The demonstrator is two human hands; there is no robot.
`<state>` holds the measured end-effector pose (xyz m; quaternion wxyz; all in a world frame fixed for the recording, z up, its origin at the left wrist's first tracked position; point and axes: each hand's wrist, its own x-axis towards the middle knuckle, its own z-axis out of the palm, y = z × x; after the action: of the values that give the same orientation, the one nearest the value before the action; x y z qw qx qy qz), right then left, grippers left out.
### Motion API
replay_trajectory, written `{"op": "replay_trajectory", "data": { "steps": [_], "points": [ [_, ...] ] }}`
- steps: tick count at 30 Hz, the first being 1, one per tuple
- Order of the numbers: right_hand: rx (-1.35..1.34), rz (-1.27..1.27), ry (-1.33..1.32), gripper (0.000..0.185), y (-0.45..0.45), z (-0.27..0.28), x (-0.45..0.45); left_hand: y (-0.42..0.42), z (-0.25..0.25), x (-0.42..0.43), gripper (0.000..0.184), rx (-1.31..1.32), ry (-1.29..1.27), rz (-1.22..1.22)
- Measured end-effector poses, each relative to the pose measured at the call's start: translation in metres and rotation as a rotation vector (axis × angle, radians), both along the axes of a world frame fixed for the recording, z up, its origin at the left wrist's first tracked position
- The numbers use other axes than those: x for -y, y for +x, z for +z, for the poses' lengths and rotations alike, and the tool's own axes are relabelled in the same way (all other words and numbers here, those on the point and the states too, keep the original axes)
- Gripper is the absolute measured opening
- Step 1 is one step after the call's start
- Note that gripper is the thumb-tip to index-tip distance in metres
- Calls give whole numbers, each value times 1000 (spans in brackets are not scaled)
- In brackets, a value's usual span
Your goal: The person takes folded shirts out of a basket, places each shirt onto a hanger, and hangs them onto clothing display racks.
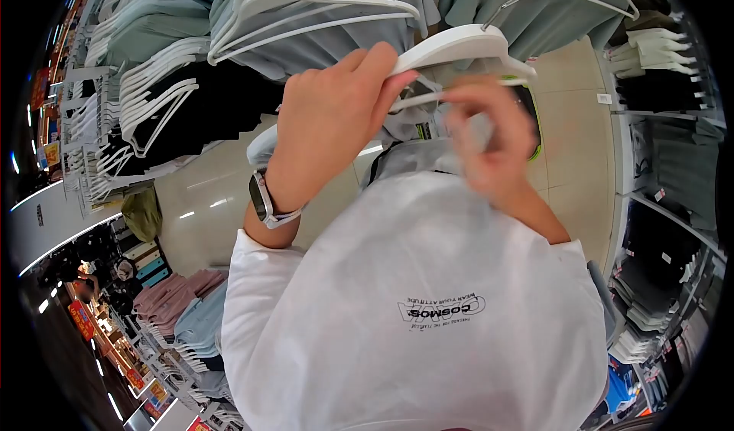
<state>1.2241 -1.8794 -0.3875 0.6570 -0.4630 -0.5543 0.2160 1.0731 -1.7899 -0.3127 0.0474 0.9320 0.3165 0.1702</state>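
Note:
A white hanger (451,46) with a metal hook is held up in front of my chest. My left hand (336,110) is closed around its left arm, with a watch (264,199) on that wrist. Near the right part of the hanger, just below it, my right hand (493,129) is smeared by motion with its fingers bent; whether they grip anything is unclear. Grey and white fabric lies below the hanger, between the hands, partly hidden by them.
Grey garments on white hangers (313,6) hang ahead, and black garments (199,113) hang at the left. Shelves of folded clothes (650,293) line the right side. Pink shirts (176,297) hang at lower left. Tiled floor (573,117) shows between the racks.

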Motion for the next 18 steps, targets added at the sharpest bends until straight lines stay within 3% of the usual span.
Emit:
{"op": "replay_trajectory", "data": {
  "steps": [2,4,5,7,8,10,14,16,17,18],
  "points": [
    [-38,91,-103,27,-25,4,-3,2,-1,0,22,2,6,-5],
    [-290,415,-362,28,-35,0,-5,1,-5,-2,26,42,47,-18],
    [-290,411,-359,28,-34,1,-4,0,-5,-2,26,42,48,-23],
    [-87,699,-498,25,-27,4,0,-3,-3,-2,25,65,20,-13],
    [-85,700,-498,25,-25,2,1,-7,-2,-4,25,66,21,-12],
    [316,533,-422,23,-17,-8,1,-18,3,-9,18,112,9,-4],
    [611,341,-395,27,27,-73,6,-43,12,-16,10,265,-124,173],
    [373,342,-636,29,47,-72,7,-55,11,-21,10,281,-162,163],
    [375,349,-637,29,53,-73,6,-59,9,-22,9,295,-202,145],
    [-68,344,-700,35,58,-73,7,-62,8,-22,9,295,-204,148]
  ]
}}
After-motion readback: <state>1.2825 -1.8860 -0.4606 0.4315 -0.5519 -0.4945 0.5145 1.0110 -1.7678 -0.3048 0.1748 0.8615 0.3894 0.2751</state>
